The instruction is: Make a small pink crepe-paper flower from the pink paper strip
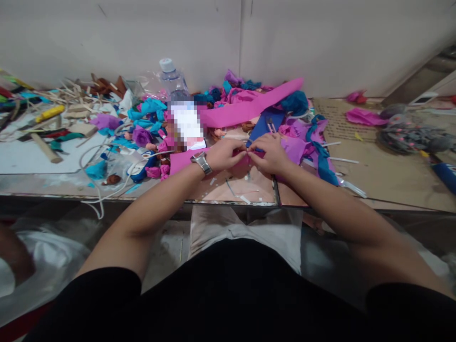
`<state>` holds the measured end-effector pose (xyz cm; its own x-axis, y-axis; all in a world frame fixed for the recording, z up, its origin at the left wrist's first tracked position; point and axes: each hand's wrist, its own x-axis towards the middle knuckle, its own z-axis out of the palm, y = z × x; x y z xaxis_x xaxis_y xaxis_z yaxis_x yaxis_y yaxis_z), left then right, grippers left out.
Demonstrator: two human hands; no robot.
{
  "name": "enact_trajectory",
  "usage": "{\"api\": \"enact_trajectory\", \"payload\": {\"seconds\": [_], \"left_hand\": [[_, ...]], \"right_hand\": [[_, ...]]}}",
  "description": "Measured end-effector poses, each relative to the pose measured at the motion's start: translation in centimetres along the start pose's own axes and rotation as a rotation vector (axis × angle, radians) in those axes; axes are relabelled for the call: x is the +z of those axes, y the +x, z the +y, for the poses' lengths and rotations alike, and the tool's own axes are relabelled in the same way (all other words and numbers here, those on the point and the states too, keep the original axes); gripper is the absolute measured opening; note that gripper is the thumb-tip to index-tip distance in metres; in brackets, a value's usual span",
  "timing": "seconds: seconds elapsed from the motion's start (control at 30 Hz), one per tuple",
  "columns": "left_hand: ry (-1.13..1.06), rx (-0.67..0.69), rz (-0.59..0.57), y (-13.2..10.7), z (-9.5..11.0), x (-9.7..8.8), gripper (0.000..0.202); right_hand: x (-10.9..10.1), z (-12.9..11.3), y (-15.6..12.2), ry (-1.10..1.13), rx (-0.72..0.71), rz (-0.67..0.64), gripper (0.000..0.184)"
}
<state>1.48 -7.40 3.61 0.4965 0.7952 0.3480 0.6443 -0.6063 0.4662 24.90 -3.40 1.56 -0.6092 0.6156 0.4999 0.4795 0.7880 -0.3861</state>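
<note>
My left hand (228, 154), with a metal watch (202, 163) on its wrist, and my right hand (269, 153) meet fingertip to fingertip above the table's front part. Both are closed in a pinch on a piece of pink crepe paper (243, 164), mostly covered by my fingers. A flat pink paper strip (180, 161) lies under my left wrist. Behind my right hand is a blue sheet (261, 126) with what looks like a small cutter (271, 124) on it. A long pink crepe paper strip (252, 110) stretches across the pile behind both hands.
A lit phone (187, 123) leans before a clear bottle (173, 83). Teal and purple paper bits, a white cable (103, 190) and wood scraps (78, 102) lie to the left. On the right are purple paper (295, 147), cardboard (342, 128) and a grey bundle (409, 135).
</note>
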Motion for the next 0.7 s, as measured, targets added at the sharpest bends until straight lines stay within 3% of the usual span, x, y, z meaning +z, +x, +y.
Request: {"api": "enact_trajectory", "payload": {"seconds": [0.33,0.7], "left_hand": [[0.111,0.013,-0.005,0.03,-0.22,0.03,0.023],[0.143,0.022,0.013,0.05,-0.37,0.41,0.021]], "right_hand": [[-0.09,-0.1,-0.07,-0.007,-0.01,0.011,0.022],[0.31,0.06,-0.01,-0.001,0.027,0.039,0.012]]}}
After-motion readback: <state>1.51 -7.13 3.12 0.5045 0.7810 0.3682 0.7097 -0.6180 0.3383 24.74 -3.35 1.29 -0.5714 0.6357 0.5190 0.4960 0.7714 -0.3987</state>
